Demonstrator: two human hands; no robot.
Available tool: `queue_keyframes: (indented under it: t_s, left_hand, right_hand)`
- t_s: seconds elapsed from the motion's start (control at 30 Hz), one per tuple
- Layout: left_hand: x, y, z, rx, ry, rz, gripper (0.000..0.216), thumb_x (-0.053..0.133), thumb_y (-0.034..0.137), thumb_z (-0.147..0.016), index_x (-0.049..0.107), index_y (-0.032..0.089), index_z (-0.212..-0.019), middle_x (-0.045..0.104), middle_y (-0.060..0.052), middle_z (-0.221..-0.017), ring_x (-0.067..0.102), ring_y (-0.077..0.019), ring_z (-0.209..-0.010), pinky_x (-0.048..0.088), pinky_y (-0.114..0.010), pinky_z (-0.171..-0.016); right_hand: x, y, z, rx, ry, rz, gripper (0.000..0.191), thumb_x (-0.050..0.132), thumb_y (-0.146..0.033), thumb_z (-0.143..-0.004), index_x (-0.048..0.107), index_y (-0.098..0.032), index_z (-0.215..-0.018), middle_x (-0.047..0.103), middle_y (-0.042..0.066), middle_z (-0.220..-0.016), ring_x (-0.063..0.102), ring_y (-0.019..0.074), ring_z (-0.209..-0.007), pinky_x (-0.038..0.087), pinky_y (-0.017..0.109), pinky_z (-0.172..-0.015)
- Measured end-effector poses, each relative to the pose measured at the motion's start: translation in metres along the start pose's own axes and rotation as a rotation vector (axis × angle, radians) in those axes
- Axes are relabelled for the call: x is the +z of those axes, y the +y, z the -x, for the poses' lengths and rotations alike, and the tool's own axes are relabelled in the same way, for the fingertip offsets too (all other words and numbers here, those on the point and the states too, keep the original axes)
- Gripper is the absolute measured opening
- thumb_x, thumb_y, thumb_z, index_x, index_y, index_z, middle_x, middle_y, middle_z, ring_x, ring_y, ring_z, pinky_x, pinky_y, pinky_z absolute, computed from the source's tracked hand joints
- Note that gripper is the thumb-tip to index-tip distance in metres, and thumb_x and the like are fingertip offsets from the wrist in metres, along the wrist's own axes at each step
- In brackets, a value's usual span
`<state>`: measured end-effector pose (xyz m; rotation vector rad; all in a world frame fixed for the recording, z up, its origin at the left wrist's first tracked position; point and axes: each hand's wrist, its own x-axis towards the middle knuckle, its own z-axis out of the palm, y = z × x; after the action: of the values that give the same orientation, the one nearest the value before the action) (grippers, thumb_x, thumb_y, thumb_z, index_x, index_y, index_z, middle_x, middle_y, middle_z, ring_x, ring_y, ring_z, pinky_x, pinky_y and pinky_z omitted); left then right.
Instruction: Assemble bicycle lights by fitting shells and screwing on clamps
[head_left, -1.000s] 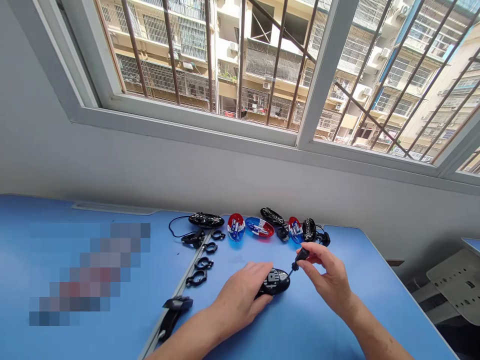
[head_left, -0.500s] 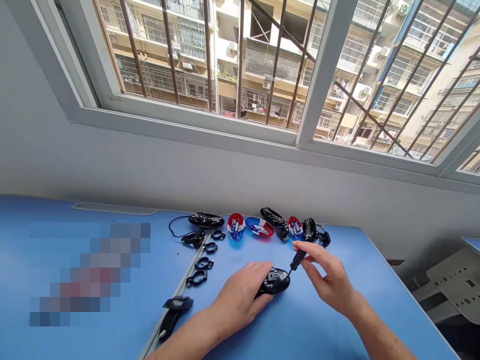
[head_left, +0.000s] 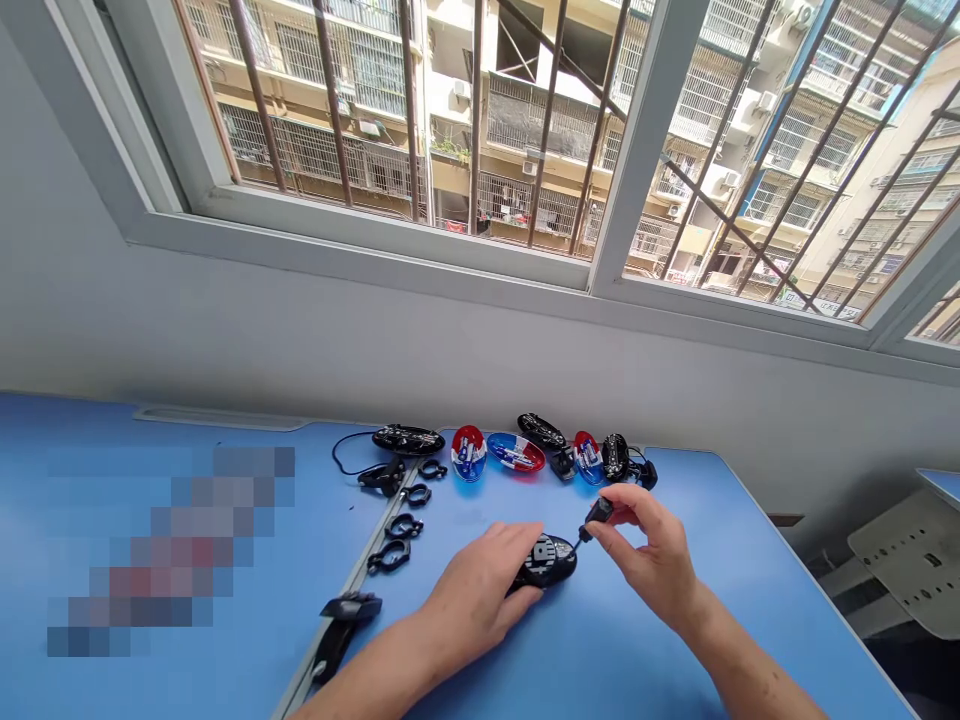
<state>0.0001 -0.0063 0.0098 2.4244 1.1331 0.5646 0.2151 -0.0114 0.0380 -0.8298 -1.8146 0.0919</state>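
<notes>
My left hand [head_left: 480, 590] lies over a small black oval housing [head_left: 551, 560] on the blue table [head_left: 600, 660], its fingers curled round the left side to hold it down. My right hand [head_left: 649, 560] pinches a short black-handled screwdriver [head_left: 596, 518], whose tip points down-left onto the housing's right end.
Along the table's far edge lie several black oval shells [head_left: 409, 438], red-and-blue translucent covers [head_left: 516, 452] and a black cable [head_left: 345, 450]. Black ring clips [head_left: 390, 555] sit left of my hands beside a metal seam [head_left: 352, 590]. A black bracket [head_left: 341, 620] lies near it. Wall and barred window stand behind.
My right hand turned the screwdriver in its fingers, rising slightly and then settling back with the tip at the housing. My left hand stayed put on the housing.
</notes>
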Motion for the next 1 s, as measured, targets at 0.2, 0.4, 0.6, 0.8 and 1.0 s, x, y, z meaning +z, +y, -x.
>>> queue_keyframes:
  t_s: [0.2, 0.4, 0.6, 0.8, 1.0]
  left_hand:
    - [0.0, -0.001, 0.0, -0.017, -0.016, -0.008, 0.044, 0.061, 0.018, -0.078, 0.052, 0.022, -0.121, 0.064, -0.01, -0.122, 0.058, -0.0311, -0.107, 0.046, -0.045, -0.092]
    - [0.0, 0.0, 0.0, -0.023, -0.014, -0.003, 0.039, 0.061, 0.017, -0.076, 0.054, 0.022, -0.114, 0.065, -0.009, -0.118, 0.058, -0.0314, -0.103, 0.048, -0.044, -0.088]
    - [0.0, -0.001, 0.0, -0.009, -0.002, 0.002, 0.038, 0.06, 0.018, -0.076, 0.054, 0.023, -0.114, 0.065, -0.009, -0.117, 0.058, -0.0308, -0.102, 0.048, -0.043, -0.088]
    - [-0.001, 0.001, -0.001, -0.009, -0.012, -0.002, 0.04, 0.06, 0.019, -0.078, 0.053, 0.021, -0.117, 0.065, -0.01, -0.118, 0.058, -0.0314, -0.103, 0.048, -0.044, -0.087]
    - [0.001, -0.002, 0.0, -0.001, 0.004, 0.005, 0.044, 0.062, 0.02, -0.078, 0.052, 0.022, -0.121, 0.065, -0.009, -0.119, 0.059, -0.0316, -0.104, 0.047, -0.045, -0.091]
  right_hand:
    - [-0.002, -0.001, -0.004, -0.067, -0.082, -0.028, 0.035, 0.054, -0.015, -0.09, 0.055, -0.027, -0.123, 0.066, 0.004, -0.09, 0.064, 0.0151, -0.076, 0.059, 0.025, -0.057]
    - [-0.016, -0.001, -0.007, -0.063, -0.275, -0.051, 0.047, 0.044, -0.012, -0.094, 0.045, -0.026, -0.138, 0.065, 0.011, -0.122, 0.062, 0.0225, -0.112, 0.059, 0.036, -0.083]
    - [-0.017, -0.003, -0.008, 0.003, -0.23, -0.136, 0.036, 0.049, -0.014, -0.094, 0.054, -0.025, -0.128, 0.073, 0.008, -0.104, 0.071, 0.0178, -0.088, 0.062, 0.029, -0.071]
    - [-0.006, -0.003, -0.004, 0.036, -0.082, -0.06, 0.012, 0.061, -0.026, -0.089, 0.062, -0.022, -0.1, 0.069, 0.002, -0.079, 0.067, 0.0143, -0.066, 0.062, 0.027, -0.061]
    - [-0.004, -0.001, -0.004, -0.057, -0.092, -0.009, 0.035, 0.054, -0.019, -0.091, 0.055, -0.026, -0.125, 0.067, 0.004, -0.086, 0.063, 0.0145, -0.07, 0.059, 0.027, -0.058]
